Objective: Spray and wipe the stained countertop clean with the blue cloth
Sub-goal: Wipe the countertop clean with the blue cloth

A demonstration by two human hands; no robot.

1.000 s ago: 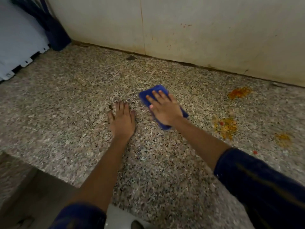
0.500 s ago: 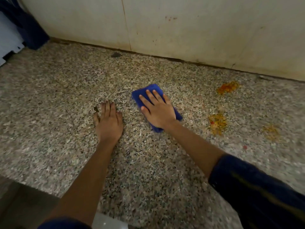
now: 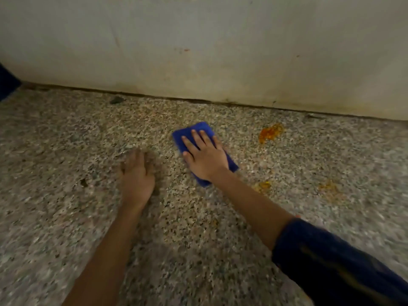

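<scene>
Nearest the camera my two forearms came in from the bottom of the frame, the right one in a dark blue sleeve [image 3: 344, 268] at lower right. Left hand [image 3: 137, 173] lay on the speckled countertop [image 3: 66, 217] just left of centre, but it was smeared with motion blur, so I couldn't tell how its fingers sat, only that nothing showed in it.

Right hand [image 3: 204, 155] was pressed palm-down on the blue cloth [image 3: 198, 129], fingers [image 3: 195, 138] straight and slightly spread, flat on top rather than curled around it. The cloth was folded into a rectangle just right of centre, long axis running diagonally from upper left to lower right, the far short end poking out past my fingertips toward the wall.

Stuff around it: a faint yellowish smear [image 3: 262, 186] near my right forearm, another pale orange patch [image 3: 329, 188] farther right, and the brightest orange stain [image 3: 270, 132] to the right of the cloth, apart from it. Nothing sat between cloth and stains.

Farther back, a small dark spot [image 3: 116, 100] lay near the wall [image 3: 220, 51], which had a few reddish specks, and a dark blue thing [image 3: 6, 85] cut off at the left edge.
</scene>
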